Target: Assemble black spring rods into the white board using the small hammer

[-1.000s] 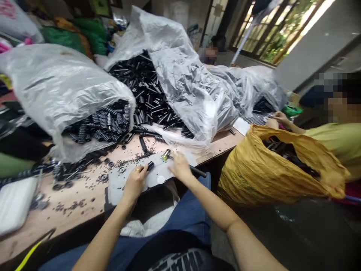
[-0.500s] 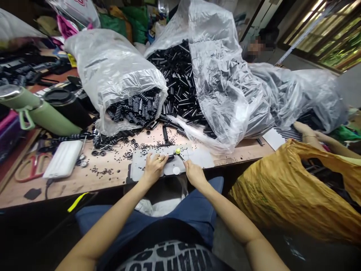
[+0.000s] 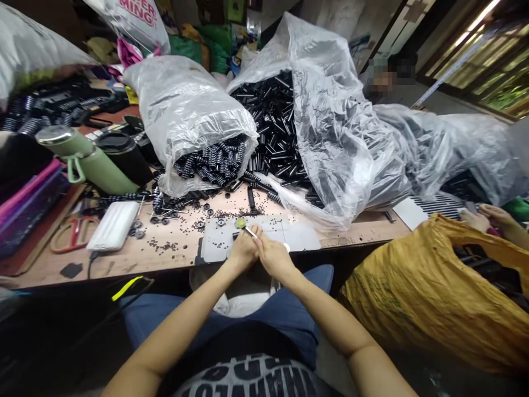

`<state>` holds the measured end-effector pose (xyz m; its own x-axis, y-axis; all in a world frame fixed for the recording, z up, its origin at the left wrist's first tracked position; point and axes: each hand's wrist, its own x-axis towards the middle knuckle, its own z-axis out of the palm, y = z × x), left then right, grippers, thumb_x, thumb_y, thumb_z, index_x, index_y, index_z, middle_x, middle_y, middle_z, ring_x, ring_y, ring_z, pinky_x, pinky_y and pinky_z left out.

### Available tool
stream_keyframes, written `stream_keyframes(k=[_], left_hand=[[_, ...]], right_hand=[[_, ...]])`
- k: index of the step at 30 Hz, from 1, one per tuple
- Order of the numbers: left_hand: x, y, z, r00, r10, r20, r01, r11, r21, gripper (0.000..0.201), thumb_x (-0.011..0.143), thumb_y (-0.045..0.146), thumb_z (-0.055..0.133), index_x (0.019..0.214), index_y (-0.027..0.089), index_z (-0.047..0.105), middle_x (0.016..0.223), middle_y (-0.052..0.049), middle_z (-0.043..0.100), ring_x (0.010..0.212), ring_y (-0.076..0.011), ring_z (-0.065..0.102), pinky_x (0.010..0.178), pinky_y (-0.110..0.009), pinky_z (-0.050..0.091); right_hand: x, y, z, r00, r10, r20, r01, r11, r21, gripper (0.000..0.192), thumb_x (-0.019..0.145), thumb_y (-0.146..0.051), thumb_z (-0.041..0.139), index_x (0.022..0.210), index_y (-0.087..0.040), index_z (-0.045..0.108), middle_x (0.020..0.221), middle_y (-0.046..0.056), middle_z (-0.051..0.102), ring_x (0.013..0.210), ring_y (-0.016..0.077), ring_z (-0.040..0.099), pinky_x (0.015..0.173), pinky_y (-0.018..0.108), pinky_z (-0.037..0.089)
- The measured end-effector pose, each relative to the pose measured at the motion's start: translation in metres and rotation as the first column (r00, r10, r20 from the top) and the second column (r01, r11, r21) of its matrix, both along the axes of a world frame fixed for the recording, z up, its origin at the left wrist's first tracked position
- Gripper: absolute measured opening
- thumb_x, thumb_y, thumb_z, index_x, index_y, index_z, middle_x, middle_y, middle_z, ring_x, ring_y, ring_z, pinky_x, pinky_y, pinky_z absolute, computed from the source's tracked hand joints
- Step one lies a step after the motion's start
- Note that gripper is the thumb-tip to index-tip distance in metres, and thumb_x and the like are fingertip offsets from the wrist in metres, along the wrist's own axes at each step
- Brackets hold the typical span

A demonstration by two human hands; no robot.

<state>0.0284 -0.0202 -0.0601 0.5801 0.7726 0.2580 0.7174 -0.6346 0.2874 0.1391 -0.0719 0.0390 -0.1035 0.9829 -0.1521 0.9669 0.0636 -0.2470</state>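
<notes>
My right hand point(image 3: 275, 258) is closed round a thin metal tool point(image 3: 250, 233), tilted up and to the left. At the far end of the tool is a round yellow-green piece point(image 3: 241, 223). My left hand point(image 3: 244, 252) is closed and touches my right hand, under the tool. A black tube point(image 3: 236, 235) shows slightly at my left hand's fingers; the rest of it is hidden. Both hands are over a pale flat sheet point(image 3: 212, 248) at the table's front edge. Tiny black bits point(image 3: 165, 243) and small black discs point(image 3: 200, 224) lie scattered around.
A plastic bag of ribbed black parts point(image 3: 215, 162) and a larger bag of black tubes point(image 3: 276, 127) stand behind. At left are red scissors point(image 3: 76, 236), a white power bank point(image 3: 113, 226) and a green bottle point(image 3: 103, 168). A yellow sack point(image 3: 397, 281) and another person's hands point(image 3: 485, 219) are at right.
My right hand has moved left against my left hand, and the tool's yellow-green end has swung left. The black tube has become mostly hidden. The view has shifted somewhat.
</notes>
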Motion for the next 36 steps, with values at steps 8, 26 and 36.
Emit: stream_keyframes(k=[8, 26, 36], left_hand=[[-0.016, -0.051, 0.034, 0.999, -0.042, -0.018, 0.038, 0.981, -0.190, 0.028, 0.090, 0.017, 0.042, 0.110, 0.017, 0.062, 0.090, -0.012, 0.061, 0.084, -0.0242, 0.057, 0.074, -0.035, 0.047], [0.023, 0.061, 0.069, 0.791, 0.362, 0.492, 0.077, 0.740, -0.668, 0.018, 0.074, 0.031, 0.063, 0.067, 0.015, 0.070, 0.063, -0.005, 0.066, 0.059, -0.0170, 0.058, 0.058, -0.026, 0.043], [0.034, 0.055, 0.050, 0.850, 0.159, 0.502, 0.168, 0.821, -0.545, 0.035, 0.087, 0.038, 0.051, 0.105, 0.014, 0.069, 0.097, -0.011, 0.070, 0.086, -0.0226, 0.063, 0.075, -0.034, 0.049]], right_hand=[[0.092, 0.010, -0.024, 0.947, -0.254, 0.197, 0.239, 0.966, 0.101, 0.036, 0.100, -0.044, 0.031, 0.095, -0.019, 0.057, 0.091, 0.008, 0.067, 0.076, 0.0200, 0.065, 0.063, 0.027, 0.038], [0.081, 0.025, -0.039, 0.919, 0.133, -0.370, 0.075, 0.865, 0.496, 0.090, 0.067, -0.055, 0.075, 0.138, -0.015, 0.037, 0.144, 0.019, 0.037, 0.134, 0.0335, 0.034, 0.110, 0.051, 0.032], [0.085, 0.016, -0.046, 0.850, 0.171, -0.499, 0.007, 0.942, 0.335, 0.106, 0.056, -0.058, 0.081, 0.141, -0.014, 0.036, 0.140, 0.019, 0.044, 0.132, 0.0326, 0.041, 0.112, 0.050, 0.033]])
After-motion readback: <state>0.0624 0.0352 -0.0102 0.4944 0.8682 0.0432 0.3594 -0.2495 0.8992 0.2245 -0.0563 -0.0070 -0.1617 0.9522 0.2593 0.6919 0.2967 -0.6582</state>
